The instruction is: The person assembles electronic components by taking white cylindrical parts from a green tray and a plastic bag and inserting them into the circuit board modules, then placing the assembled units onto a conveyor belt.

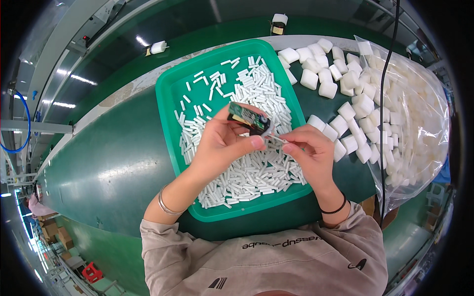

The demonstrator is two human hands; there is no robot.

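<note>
Above a green tray (169,133) of loose short white sticks (261,93), my left hand (220,140) is closed around a small black device with a green circuit board (248,118). The device is tilted, its board side facing up. Close to its lower right end, my right hand (312,150) pinches a thin white stick (277,138) between thumb and fingers. The stick's tip points at the device; whether it touches or sits inside it I cannot tell.
White foam-like blocks (327,90) lie right of the tray, and more fill a clear plastic bag (419,118). A black cable (386,74) hangs in front of the bag. Beyond the tray, two devices with white blocks (279,23) (158,47) rest on the green surface.
</note>
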